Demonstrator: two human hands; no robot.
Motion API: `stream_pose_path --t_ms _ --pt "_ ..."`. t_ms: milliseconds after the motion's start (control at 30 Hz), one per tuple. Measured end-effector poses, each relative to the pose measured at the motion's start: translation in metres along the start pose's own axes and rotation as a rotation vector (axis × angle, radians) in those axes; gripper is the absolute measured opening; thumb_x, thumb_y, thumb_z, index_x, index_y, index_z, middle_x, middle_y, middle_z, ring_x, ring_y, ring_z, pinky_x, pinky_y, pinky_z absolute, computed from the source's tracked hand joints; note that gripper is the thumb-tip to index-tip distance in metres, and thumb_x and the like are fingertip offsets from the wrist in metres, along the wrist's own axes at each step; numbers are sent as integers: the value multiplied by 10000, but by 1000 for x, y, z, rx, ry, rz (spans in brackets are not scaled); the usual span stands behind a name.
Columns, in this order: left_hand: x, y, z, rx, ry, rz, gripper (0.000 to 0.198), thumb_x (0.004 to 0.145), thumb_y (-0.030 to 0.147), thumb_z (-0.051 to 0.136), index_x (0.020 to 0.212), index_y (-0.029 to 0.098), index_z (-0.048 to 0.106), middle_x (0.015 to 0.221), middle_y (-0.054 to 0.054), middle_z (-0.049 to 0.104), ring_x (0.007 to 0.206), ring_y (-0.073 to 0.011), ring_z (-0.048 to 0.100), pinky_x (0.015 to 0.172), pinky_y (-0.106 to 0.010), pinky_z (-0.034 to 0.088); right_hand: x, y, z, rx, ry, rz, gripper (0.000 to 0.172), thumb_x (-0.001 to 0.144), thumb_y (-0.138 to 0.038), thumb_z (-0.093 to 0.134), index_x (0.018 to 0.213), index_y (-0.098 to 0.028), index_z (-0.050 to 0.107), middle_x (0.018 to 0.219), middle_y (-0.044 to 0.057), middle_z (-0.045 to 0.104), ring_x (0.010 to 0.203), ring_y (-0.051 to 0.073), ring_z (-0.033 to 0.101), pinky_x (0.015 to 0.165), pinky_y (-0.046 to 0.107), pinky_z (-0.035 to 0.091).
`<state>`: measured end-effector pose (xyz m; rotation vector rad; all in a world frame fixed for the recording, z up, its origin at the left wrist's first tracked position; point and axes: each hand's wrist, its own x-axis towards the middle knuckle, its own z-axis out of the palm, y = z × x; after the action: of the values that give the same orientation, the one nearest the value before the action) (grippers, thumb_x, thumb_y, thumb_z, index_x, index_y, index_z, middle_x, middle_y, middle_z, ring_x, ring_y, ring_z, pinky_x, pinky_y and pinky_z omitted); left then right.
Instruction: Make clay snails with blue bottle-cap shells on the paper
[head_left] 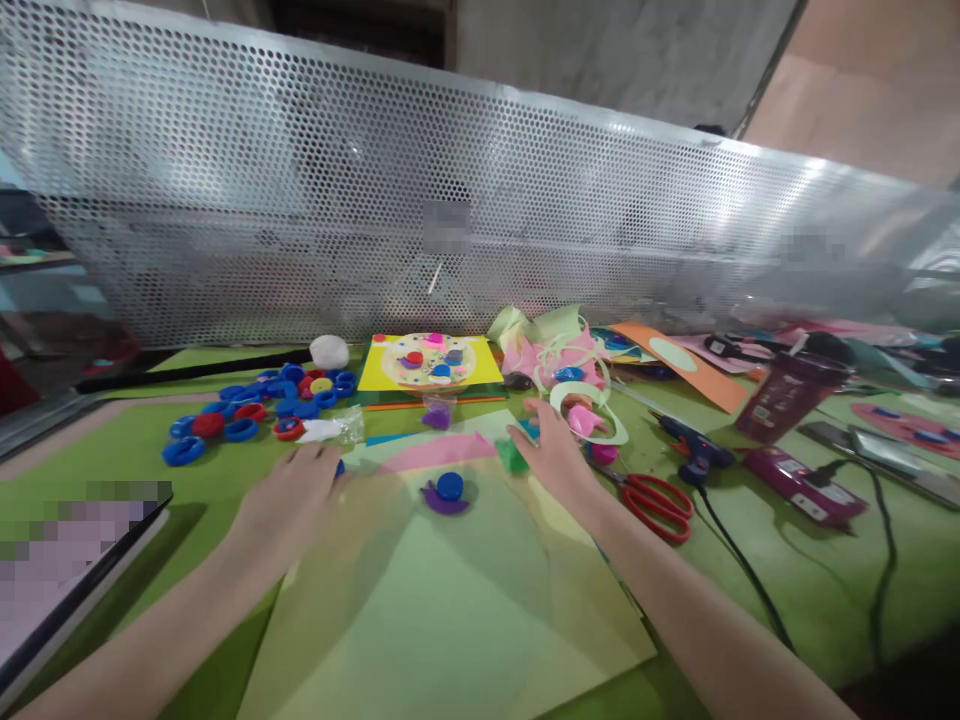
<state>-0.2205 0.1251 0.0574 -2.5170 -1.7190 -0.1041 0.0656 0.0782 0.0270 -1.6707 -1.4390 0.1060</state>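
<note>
My left hand (289,495) is low over the left edge of a pale green paper sheet (442,620). Its fingers are bent and blurred, and a small blue piece (340,467) shows at their tips; whether they grip it is unclear. My right hand (556,455) reaches over the sheet's far right corner, fingers apart, beside a green plastic packet (514,456). Between the hands, a snail shape made of a blue bottle cap (450,487) and a purple body (444,503) lies on the sheet, near a pink paper strip (435,453).
Blue and red bottle caps (240,430) cluster at left. A decorated plate on yellow paper (427,363) lies behind. At right are red-handled scissors (656,507), a glue gun (690,448), a power strip (806,487) and a cup (791,390). A perforated metal panel (450,180) borders the back.
</note>
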Motion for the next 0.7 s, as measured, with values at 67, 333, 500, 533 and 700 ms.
stream_pose_path --t_ms 67,333,500,533,700 --pt "-3 6 -3 -27 9 60 333 948 235 309 1113 96 563 1152 -184 594 1099 -319 553 800 -373 479 -1 -8 -7 -45 23 -42 329 808 -256 524 1119 -150 507 1115 154 570 1029 283 535 879 471 437" --pt "-7 11 -1 -58 -9 94 390 925 347 332 1077 88 582 1055 -179 611 1013 -325 601 761 -374 492 -10 -26 -12 -195 30 -207 290 842 -157 464 1125 -132 521 1098 155 570 1075 292 510 921 467 432" --pt "-1 8 12 -46 -25 90 370 913 311 370 1112 76 576 1084 -194 611 1020 -322 600 807 -400 482 -15 -36 -14 -292 -14 -352 267 850 -156 461 1094 -144 569 1120 135 583 1078 266 517 942 432 433" --pt "0 7 14 -44 -25 93 357 911 295 374 1118 83 575 1081 -187 615 1018 -315 601 821 -402 477 -15 -38 -16 -314 -16 -372 257 855 -166 458 1078 -143 584 1123 133 586 1084 267 513 949 426 427" --pt "-3 8 18 -43 -22 111 322 915 252 355 1061 97 596 1051 -175 627 979 -304 612 779 -386 486 -4 -34 -27 -430 50 -345 290 867 -177 429 1100 -132 596 1186 161 568 1165 315 459 974 474 379"
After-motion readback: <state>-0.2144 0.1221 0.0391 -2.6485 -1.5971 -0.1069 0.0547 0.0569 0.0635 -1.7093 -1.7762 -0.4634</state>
